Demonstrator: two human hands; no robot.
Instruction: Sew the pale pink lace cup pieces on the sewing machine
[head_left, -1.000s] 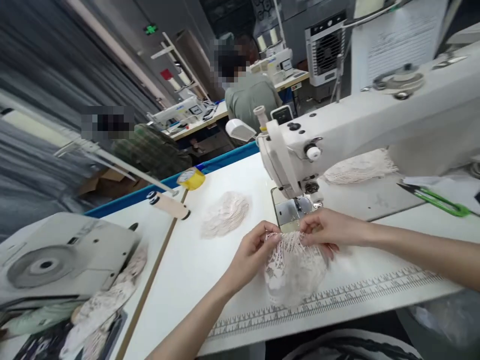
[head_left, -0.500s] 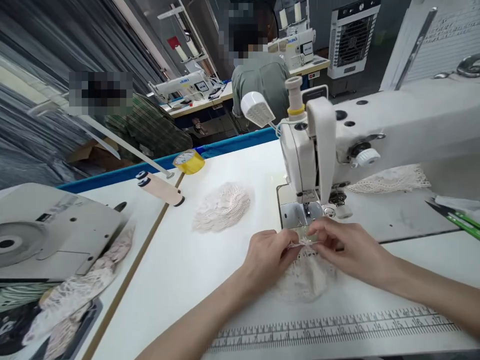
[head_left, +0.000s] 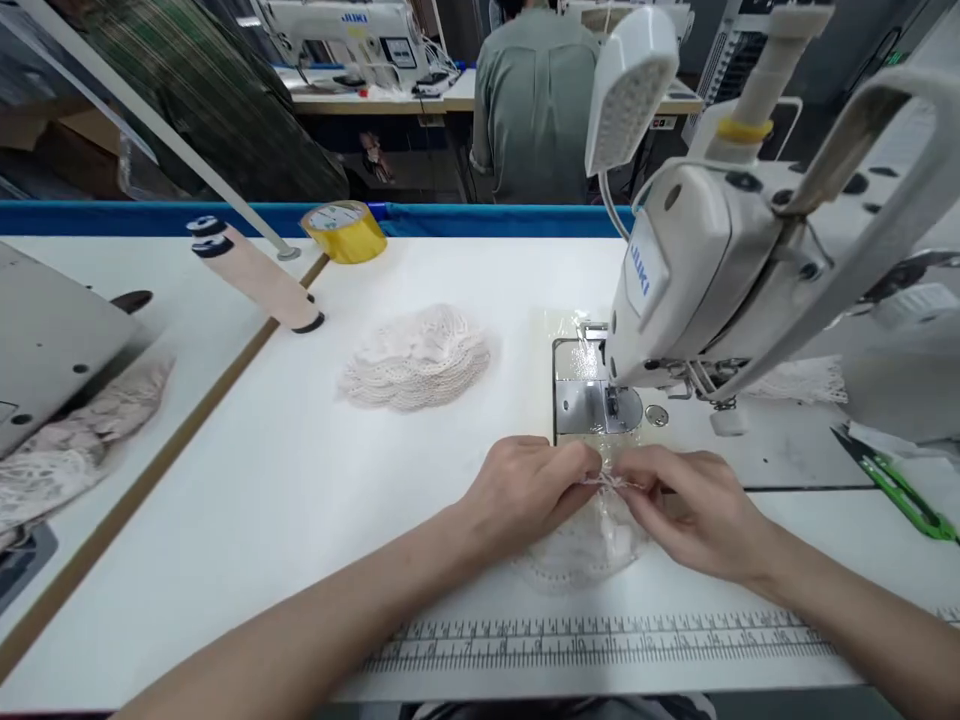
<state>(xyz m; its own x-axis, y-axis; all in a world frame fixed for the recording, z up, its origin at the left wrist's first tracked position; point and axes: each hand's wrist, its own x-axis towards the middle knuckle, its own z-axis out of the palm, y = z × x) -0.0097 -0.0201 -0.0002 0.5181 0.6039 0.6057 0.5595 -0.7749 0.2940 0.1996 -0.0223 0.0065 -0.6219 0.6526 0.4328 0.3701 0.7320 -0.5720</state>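
Observation:
Both hands meet just in front of the sewing machine's needle plate (head_left: 581, 408), pinching the gathered top edge of a white lace piece (head_left: 581, 555). My left hand (head_left: 529, 487) grips it from the left and my right hand (head_left: 694, 505) from the right, fingertips nearly touching. The lace hangs down from the fingers onto the white table, its lower edge curved. Above and to the right stands the white sewing machine (head_left: 675, 270), its presser foot (head_left: 613, 400) behind the hands. A stack of similar lace pieces (head_left: 416, 360) lies left of the machine.
Yellow tape (head_left: 346, 232) and a peach thread cone (head_left: 255, 275) lie at the back left. Green-handled scissors (head_left: 896, 485) rest at right. A printed ruler (head_left: 600, 640) runs along the front edge. Another machine (head_left: 56, 345) stands left; people (head_left: 536, 110) sit beyond the blue edge.
The camera view has turned and levelled, so the machine head appears larger and the left machine is partly out of frame. Both hands keep hold of the lace in front of the needle plate.

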